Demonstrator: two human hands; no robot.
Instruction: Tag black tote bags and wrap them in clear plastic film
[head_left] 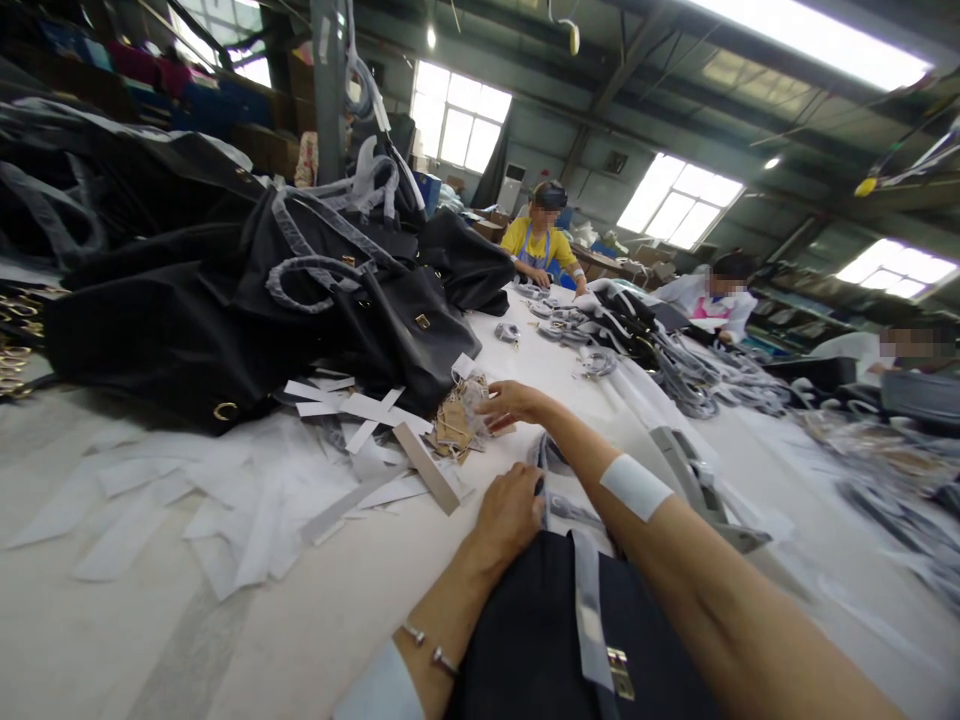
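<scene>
Grip on my left hand [511,508]: fingers clenched round the wrapped handle [545,484] at the top of the black bag [536,630], which lies on the worktop [300,640] right in front of me, grey strip [589,605] and gold clasp [620,673] on its front. Right hand [511,405] reaches past it, fingers bent at the clear plastic [472,398] and brown tags [452,425]; can't tell if it's pinching any. White strips [247,500] spread left of the tags, black bags [225,290] heaped behind those. Wrapped straps [675,370] piled further right. Person in yellow [544,245] working at far end, others to the right
</scene>
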